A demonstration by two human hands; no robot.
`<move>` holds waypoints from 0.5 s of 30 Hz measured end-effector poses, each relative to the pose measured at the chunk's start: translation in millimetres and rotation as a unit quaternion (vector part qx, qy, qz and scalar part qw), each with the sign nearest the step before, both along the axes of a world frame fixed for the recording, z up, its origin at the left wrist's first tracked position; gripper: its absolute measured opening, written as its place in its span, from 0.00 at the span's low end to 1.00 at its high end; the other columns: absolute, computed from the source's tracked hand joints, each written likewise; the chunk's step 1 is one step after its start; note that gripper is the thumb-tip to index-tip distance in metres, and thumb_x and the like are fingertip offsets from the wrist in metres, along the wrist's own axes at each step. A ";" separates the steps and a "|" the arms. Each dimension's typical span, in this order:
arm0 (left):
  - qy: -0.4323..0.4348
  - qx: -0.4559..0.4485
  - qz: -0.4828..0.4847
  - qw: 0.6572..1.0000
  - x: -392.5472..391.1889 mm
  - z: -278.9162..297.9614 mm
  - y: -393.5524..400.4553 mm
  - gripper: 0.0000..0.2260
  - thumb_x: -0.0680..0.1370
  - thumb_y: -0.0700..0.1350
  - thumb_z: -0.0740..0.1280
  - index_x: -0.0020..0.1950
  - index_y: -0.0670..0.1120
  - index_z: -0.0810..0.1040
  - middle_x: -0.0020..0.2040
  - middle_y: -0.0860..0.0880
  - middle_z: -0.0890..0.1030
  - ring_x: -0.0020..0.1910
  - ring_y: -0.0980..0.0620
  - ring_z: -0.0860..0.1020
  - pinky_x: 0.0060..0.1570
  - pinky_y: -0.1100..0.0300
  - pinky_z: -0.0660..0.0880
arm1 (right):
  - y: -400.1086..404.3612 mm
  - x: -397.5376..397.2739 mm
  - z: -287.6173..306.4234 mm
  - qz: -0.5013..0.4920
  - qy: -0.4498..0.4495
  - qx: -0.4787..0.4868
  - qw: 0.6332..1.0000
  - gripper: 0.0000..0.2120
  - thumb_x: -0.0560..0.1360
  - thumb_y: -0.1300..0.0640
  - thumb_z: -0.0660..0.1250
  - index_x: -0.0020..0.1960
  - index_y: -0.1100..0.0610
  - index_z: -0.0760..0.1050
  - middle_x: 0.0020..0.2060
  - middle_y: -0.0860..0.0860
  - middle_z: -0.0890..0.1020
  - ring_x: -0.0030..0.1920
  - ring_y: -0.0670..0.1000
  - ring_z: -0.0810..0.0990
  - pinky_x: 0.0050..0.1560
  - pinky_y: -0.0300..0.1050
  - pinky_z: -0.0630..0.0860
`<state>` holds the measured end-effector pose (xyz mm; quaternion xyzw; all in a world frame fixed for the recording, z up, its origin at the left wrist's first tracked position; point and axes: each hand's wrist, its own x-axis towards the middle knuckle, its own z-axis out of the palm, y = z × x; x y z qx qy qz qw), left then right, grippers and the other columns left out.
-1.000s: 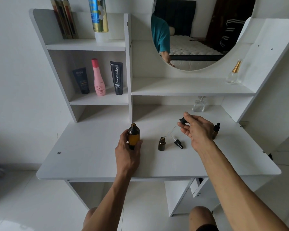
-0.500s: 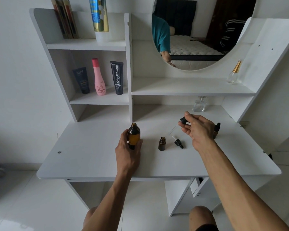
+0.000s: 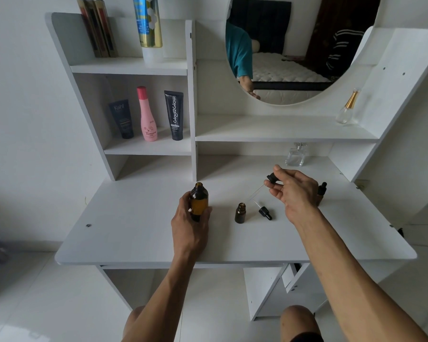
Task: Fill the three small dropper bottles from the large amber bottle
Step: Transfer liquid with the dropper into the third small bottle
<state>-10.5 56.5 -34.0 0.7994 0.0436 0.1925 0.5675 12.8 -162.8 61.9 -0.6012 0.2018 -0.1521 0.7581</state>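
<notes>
Left grip [image 3: 192, 223] wraps the large amber bottle [image 3: 198, 199], which stands upright and uncapped on the desk [image 3: 124, 233]. Right grip [image 3: 292, 191] pinches a dropper cap [image 3: 271, 178] above the desk, its glass pipette slanting down toward an open small dropper bottle [image 3: 240, 213]. Another dropper [image 3: 264, 211] lies beside that bottle; a capped small bottle [image 3: 321, 190] stands partly hidden behind the right hand.

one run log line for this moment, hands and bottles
left hand: grips large amber bottle, uncapped | right hand: holds long dropper above open small bottle | spare dropper: lying on desk
</notes>
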 end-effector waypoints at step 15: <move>0.006 -0.008 0.000 1.000 -1.8 1.7 0.3 0.22 0.76 0.49 0.73 0.68 0.53 0.71 0.52 0.58 0.78 0.47 0.51 0.82 0.42 0.73 0.70 | 34.4 -3.3 41.5 0.058 -0.093 0.057 0.992 0.05 0.75 0.56 0.74 0.45 0.56 0.79 0.34 0.50 0.85 0.41 0.54 0.86 0.40 0.44 0.80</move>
